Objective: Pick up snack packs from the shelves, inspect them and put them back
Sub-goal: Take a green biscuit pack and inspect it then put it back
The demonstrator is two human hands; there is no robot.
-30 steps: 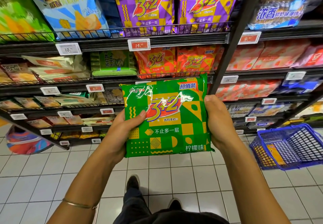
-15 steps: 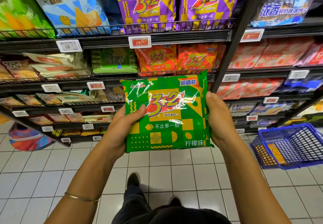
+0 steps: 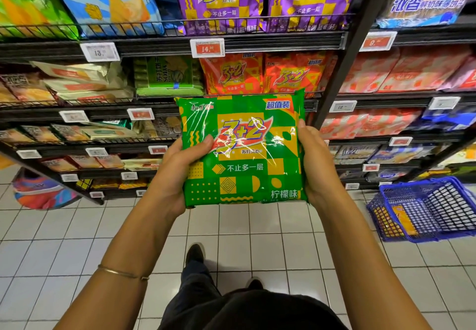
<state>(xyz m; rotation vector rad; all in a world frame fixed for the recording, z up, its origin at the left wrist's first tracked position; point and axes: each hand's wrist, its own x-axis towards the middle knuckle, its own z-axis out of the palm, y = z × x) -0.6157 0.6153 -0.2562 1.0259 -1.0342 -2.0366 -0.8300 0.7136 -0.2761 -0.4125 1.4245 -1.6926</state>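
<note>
Gripping green "3+2" pack (image 3: pixel 243 149), left hand (image 3: pixel 177 172), right hand (image 3: pixel 315 162).

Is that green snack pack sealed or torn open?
Apparently sealed: the green snack pack shows an unbroken, glossy front between both hands; its back is hidden.

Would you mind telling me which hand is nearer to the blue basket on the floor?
Right. The right hand grips the green pack's edge on the blue basket's side; the left hand grips the far edge.

Green-and-yellow geometric-patterned snack pack (image 3: pixel 242 149)
</note>
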